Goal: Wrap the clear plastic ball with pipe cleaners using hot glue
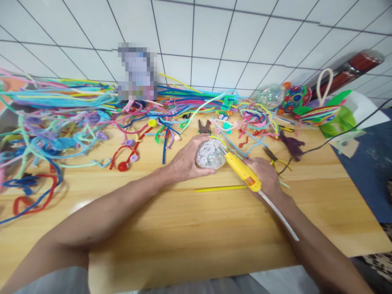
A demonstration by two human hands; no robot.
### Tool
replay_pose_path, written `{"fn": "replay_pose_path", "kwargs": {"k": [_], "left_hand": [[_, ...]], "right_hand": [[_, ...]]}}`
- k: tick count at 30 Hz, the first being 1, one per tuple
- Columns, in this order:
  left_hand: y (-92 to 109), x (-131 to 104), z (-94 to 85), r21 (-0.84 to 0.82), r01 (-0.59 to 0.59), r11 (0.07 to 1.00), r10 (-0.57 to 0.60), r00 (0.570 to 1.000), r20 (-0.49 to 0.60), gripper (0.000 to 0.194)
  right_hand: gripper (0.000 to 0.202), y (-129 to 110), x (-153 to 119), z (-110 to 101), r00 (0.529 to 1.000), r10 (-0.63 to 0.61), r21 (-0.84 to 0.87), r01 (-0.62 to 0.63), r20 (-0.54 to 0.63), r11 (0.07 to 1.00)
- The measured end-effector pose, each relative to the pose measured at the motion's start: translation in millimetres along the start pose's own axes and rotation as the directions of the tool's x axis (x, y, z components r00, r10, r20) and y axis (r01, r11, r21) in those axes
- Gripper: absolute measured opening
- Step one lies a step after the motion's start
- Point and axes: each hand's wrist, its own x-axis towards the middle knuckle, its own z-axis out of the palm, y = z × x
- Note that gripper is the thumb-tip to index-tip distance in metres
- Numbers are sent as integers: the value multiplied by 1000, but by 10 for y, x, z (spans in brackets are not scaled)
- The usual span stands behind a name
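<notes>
My left hand (187, 161) is wrapped round the left side of a clear, glittery ball (210, 154) above the wooden table. In my right hand (265, 175) is a yellow glue gun (243, 169), its nozzle at the ball's right side. A clear glue stick (278, 216) sticks out of the gun's rear end. Along the top of the ball runs a thin yellow-green strip (219, 140). Pliers (204, 125) lie just behind the ball. A straight yellow pipe cleaner (219, 189) rests on the table in front of it.
Coloured pipe cleaners (70, 98) are heaped along the tiled wall and the table's left side. At the back right are another clear ball (271, 96) and a decorated colourful ball (295, 98). Yellow-handled pliers (271, 155) and a black cord (339, 136) lie right of my right hand.
</notes>
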Motion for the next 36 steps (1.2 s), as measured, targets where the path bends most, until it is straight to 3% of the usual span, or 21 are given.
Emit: {"fn": "replay_pose_path", "kwargs": {"k": [8,21,26,36], "left_hand": [[-29,-17,24,15,5,1000,-5,1000,16,101],[-12,-21,14,26,22,999,-23,1000,16,102],[17,-21,10,30,4,1000,-4,1000,-6,100],[51,0,-13,57,-45,997,45,999,1,100]], "right_hand": [[27,120,-73,7,996,40,-46,-36,82,998],[27,46,-21,17,998,68,-16,-68,17,998],[32,-39,-47,-27,1000,15,21,-15,-18,1000],[29,-27,-100,16,998,67,81,-67,5,994]]}}
